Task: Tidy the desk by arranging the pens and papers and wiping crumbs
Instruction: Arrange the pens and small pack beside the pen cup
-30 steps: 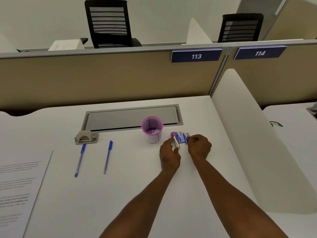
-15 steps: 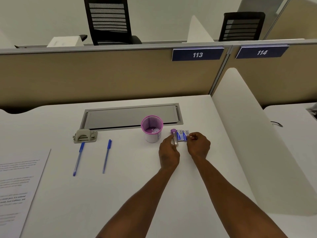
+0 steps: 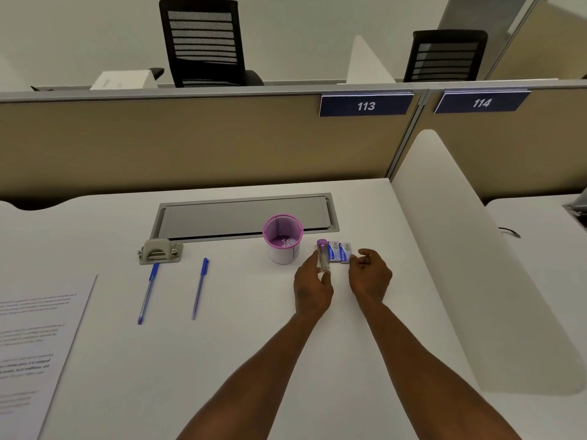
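Head view: a white desk [image 3: 241, 360] with both bare forearms reaching in from 6 o'clock toward a small cluster right of centre. The left hand [image 3: 313, 289] rests on the desk with its fingers loosely spread; its fingertips touch the lower end of a clear tube [image 3: 323, 256] with a purple cap, which lies pointing to 12 o'clock. Whether the hand grips the tube or only touches it, I cannot tell. The right hand [image 3: 370, 276] sits at 3 o'clock of the left, fingers curled — the fingertips meet the right edge of two small blue-and-white boxes [image 3: 340, 252] lying side by side, just beside the tube. I cannot tell if it pinches them.

At 9 o'clock of the tube stands a purple mesh cup [image 3: 282, 238], upright, with pale scraps in its bottom. Behind it, toward 12 o'clock, a grey cable tray [image 3: 244, 217] is set into the desk.

Well to the left lie two blue pens [image 3: 200, 289] — roughly parallel, apart, tips toward 6 o'clock. At 12 o'clock of the left one sits a grey hole punch [image 3: 159, 251], just touching the pen's top. A printed paper [image 3: 35, 350] lies at the desk's 8 o'clock edge, partly cut off.
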